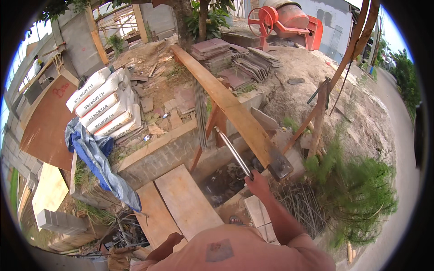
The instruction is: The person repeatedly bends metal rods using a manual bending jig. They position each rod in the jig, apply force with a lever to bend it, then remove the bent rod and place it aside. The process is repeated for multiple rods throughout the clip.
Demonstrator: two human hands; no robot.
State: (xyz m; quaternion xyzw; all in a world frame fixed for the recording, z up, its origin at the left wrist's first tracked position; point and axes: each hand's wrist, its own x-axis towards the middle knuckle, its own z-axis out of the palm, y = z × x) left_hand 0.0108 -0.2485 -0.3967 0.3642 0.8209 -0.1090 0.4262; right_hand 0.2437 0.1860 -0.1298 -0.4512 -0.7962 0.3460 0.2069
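Observation:
My right hand [257, 184] is closed around the near end of a silver metal pipe [234, 152]. The pipe slants away to the far left, its far end close to the wooden support under a long thick plank [226, 95]. That plank runs from the tree toward me, and its near end, dark and worn, lies just above my right hand. A bundle of thin steel rods [199, 113] leans against the plank's left side. Low at my left side is my left hand [173, 239], above the wooden boards [186, 198]; its fingers are mostly hidden.
Below the plank lies a dark ditch [224, 179] with concrete walls. Bent steel rods [302, 210] and a leafy bush [357, 189] are on the right. Stacked mortar bags [106, 104], a blue-grey tarp [101, 162], roof tiles [239, 63] and an orange concrete mixer [289, 22] stand around.

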